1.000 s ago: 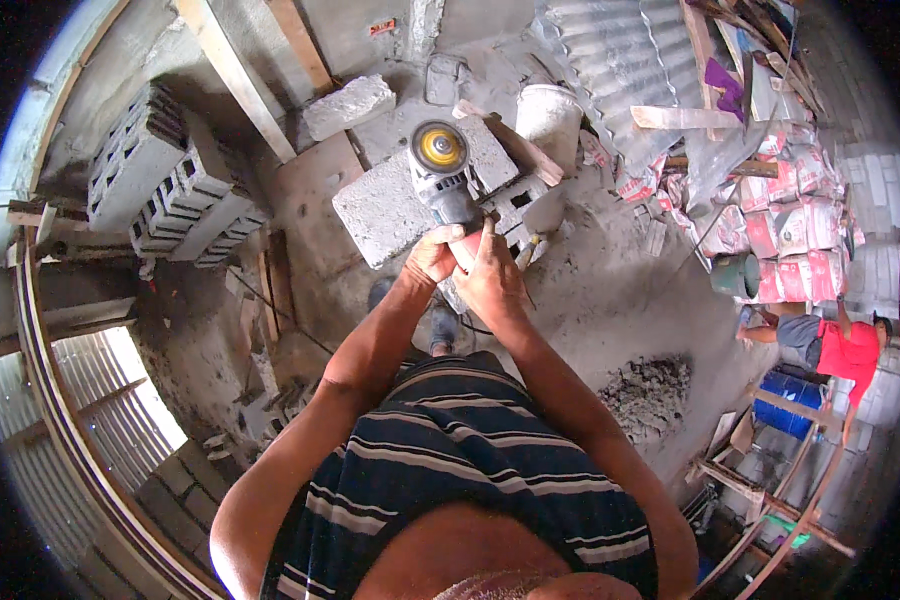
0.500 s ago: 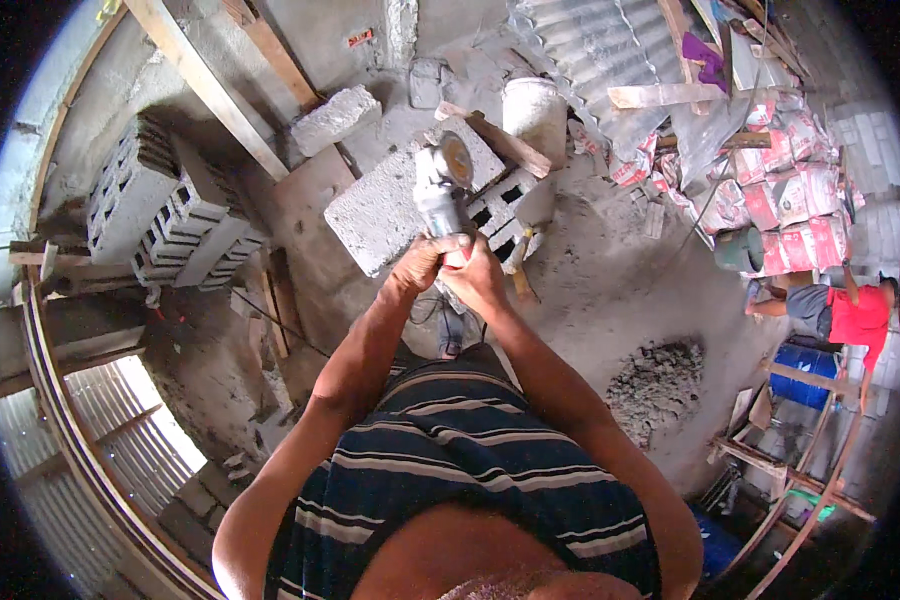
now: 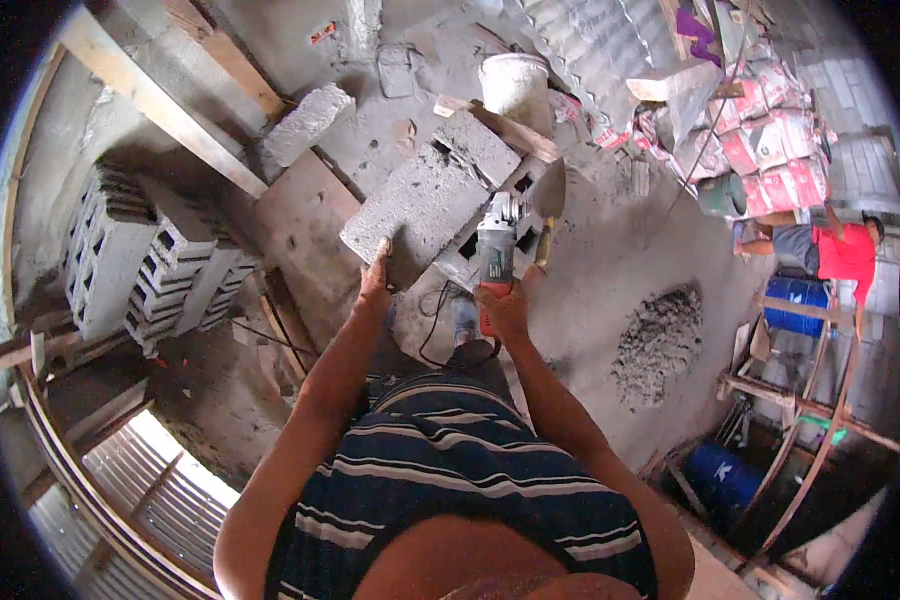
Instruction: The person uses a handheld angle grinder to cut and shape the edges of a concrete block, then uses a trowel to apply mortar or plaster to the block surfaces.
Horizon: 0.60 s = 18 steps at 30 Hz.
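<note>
The floor [image 3: 590, 290] of the room is grey and dusty; hollow blocks [image 3: 110, 260] stand stacked at nine o'clock from me, red and white sacks [image 3: 770, 145] are piled at two o'clock, and beside these sacks there is a co-worker [image 3: 847, 250] in a red shirt.

Half a second ago, both my hands were together on the angle grinder [image 3: 497, 250], and its round disc showed above the concrete block [image 3: 420, 200]. Now only my right hand [image 3: 502, 308] has it, the tool is moved toward three o'clock, off the block's top, and my left hand [image 3: 377, 280] is at the block.

The grinder has a metal head, a dark body and a red handle; its disc I cannot make out clearly. The block is pale grey, rough and flat on top, and a smaller block piece [image 3: 475, 145] lies at its one o'clock end, with a dark gap at part of the border.

My right hand is closed around the red handle, and the grinder extends from it to twelve o'clock. The block lies at eleven o'clock from this hand and at one o'clock from my left, whose finger rests at the near edge; I cannot tell if the other fingers grip beneath.
</note>
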Motion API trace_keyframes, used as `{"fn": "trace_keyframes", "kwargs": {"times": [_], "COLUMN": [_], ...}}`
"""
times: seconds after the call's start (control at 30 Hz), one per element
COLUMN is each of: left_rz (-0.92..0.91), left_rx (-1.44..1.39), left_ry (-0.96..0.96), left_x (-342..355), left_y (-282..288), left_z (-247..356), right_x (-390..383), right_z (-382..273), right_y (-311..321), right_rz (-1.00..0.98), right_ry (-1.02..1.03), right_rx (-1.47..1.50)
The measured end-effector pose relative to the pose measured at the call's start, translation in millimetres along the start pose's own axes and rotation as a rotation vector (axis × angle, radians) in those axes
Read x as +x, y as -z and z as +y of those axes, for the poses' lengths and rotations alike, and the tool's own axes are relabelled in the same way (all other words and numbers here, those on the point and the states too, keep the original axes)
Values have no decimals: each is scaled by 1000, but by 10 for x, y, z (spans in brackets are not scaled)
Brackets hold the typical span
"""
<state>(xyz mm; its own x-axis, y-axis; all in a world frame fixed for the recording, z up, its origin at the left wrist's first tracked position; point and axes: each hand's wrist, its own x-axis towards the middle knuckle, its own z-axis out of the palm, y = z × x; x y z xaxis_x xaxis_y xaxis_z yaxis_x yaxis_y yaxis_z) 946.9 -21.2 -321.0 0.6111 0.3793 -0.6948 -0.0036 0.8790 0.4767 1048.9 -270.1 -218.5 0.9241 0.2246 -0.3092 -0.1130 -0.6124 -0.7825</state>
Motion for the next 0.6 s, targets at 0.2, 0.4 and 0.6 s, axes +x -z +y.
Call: {"fn": "trace_keyframes", "kwargs": {"times": [0.2,0.4,0.6], "left_rz": [-34,-439,-658], "left_rx": [56,747,1102], "left_ry": [32,609,491], "left_x": [155,-178,-406], "left_y": [185,390,-357], "left_z": [76,384,-91], "right_x": [-215,-57,8], "right_z": [-10,334,388], "right_y": [-220,-245,-157], "right_rz": [116,180,46], "right_ry": [-36,-104,-207], "right_rx": [-119,-207,7]}}
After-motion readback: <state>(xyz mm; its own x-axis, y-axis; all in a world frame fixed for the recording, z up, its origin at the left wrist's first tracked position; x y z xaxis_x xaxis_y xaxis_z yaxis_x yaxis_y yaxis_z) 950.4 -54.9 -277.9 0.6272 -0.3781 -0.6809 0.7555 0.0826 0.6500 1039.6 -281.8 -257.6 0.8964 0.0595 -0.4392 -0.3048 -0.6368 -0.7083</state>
